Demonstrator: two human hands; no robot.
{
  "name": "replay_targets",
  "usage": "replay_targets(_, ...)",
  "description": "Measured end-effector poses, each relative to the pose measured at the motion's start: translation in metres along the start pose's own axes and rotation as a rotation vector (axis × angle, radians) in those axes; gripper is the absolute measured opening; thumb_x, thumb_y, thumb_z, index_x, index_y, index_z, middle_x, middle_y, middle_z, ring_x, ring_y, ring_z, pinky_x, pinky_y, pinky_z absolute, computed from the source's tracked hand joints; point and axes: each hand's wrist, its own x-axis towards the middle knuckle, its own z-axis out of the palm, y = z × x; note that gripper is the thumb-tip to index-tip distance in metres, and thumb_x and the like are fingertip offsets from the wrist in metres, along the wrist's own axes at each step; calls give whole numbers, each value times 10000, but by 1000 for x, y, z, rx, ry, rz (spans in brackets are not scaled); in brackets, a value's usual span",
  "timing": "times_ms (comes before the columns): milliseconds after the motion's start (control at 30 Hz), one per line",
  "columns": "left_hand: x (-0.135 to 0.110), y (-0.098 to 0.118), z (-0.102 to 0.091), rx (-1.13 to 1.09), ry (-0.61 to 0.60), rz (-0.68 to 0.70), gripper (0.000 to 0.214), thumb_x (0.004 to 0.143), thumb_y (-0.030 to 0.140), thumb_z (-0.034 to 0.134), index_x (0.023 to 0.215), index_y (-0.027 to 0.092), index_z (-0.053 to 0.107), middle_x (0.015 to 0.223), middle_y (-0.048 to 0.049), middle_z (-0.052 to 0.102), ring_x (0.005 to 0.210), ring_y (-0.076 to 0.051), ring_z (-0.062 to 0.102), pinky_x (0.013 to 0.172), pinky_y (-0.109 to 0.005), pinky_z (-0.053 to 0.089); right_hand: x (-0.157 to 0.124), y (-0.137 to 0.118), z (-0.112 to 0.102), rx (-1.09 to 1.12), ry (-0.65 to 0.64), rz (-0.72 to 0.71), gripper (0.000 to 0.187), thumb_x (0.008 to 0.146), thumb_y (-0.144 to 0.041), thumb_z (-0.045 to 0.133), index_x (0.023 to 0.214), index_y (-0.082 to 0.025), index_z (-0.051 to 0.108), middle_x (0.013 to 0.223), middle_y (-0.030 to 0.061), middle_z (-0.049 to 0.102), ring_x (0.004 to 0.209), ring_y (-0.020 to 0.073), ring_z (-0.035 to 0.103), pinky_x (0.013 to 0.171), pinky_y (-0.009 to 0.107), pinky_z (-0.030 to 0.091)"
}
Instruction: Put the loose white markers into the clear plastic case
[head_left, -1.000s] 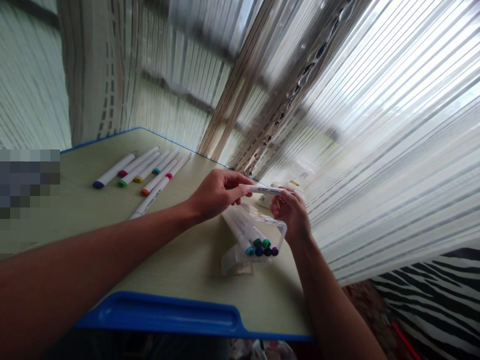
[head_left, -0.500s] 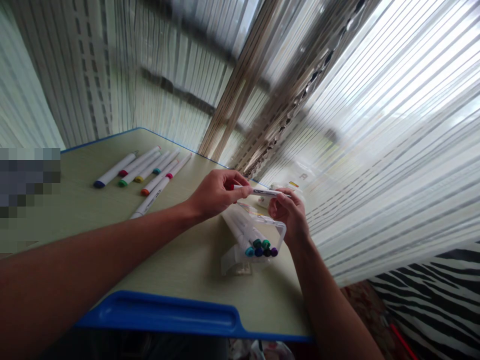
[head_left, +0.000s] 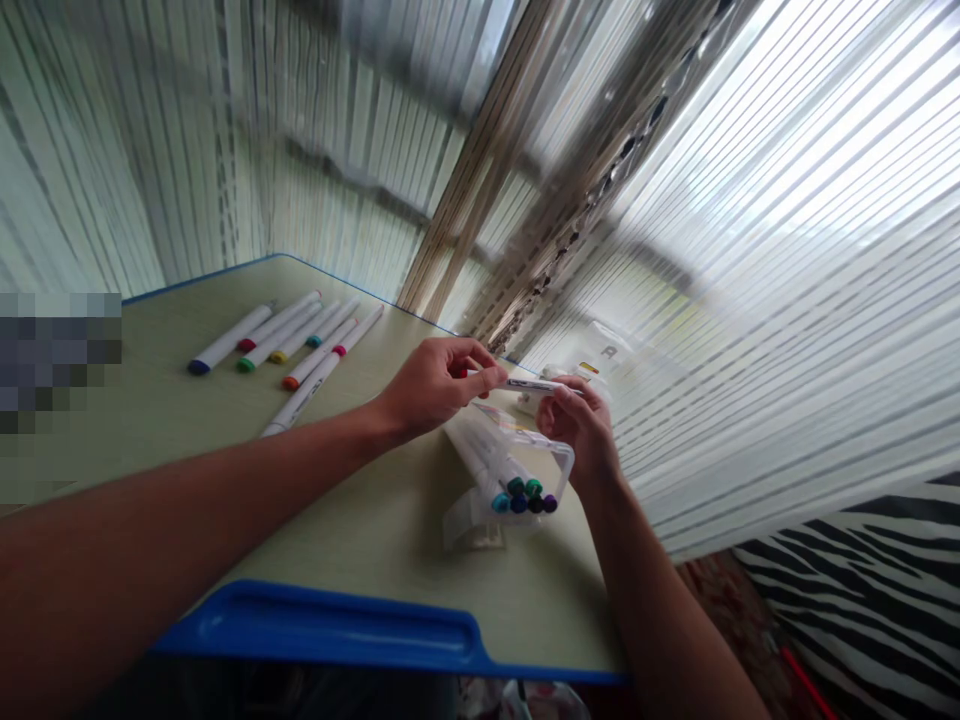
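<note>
A white marker (head_left: 531,385) with a red end is stretched between my two hands, above a clear plastic case. My left hand (head_left: 442,388) pinches it near the red end. The fingers of my right hand (head_left: 581,420) close on its other end. Below them, the clear case (head_left: 564,460) lies on its side with its mouth toward me. Several markers (head_left: 517,495) with teal, green, blue and purple ends lie inside it. Left of my left hand, several white markers (head_left: 232,340) with coloured ends rest on the table.
The pale table (head_left: 360,530) has a blue edge with a moulded blue trough (head_left: 337,625) at the front. Another clear package (head_left: 596,350) stands behind my right hand. String curtains (head_left: 337,200) hang along the far and right sides. Zebra-striped fabric (head_left: 862,570) is at lower right.
Both hands keep the marker in nearly the same place. The left fingers have shifted slightly at the red end. The curtain at the left hangs a little differently.
</note>
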Motion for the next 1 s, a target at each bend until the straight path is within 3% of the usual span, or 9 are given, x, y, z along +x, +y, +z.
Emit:
replay_targets(433, 1, -3, -2, 23, 0, 57, 321, 694, 404, 834, 758, 114, 714, 654, -10, 637, 540, -83, 492, 474, -188, 347, -2, -1, 3, -14, -14, 19, 210, 696, -311, 831, 820, -209, 696, 563, -39, 609, 439, 87, 483, 414, 213, 352)
replay_targets(700, 1, -3, 0, -18, -14, 34, 252, 714, 288, 826, 857, 102, 733, 591, 25, 588, 514, -67, 452, 464, -177, 331, 0, -1, -1, -2, 16, 6, 208, 690, -315, 828, 807, -202, 700, 561, -36, 613, 431, 81, 488, 405, 199, 358)
replay_targets(900, 1, -7, -1, -10, -20, 37, 319, 739, 315, 804, 962, 99, 732, 705, -19, 670, 597, -103, 570, 556, -216, 439, 2, -2, -1, -21, 27, 3, 212, 699, -308, 821, 830, -209, 688, 556, -43, 602, 420, 79, 474, 393, 197, 348)
replay_targets(1000, 0, -6, 0, 3, -24, 40, 308, 752, 344, 796, 938, 106, 733, 691, -14, 656, 581, -99, 554, 541, -218, 425, 1, -2, -1, -23, 36, 7, 201, 689, -305, 825, 811, -208, 699, 550, -36, 611, 410, 83, 476, 382, 200, 337)
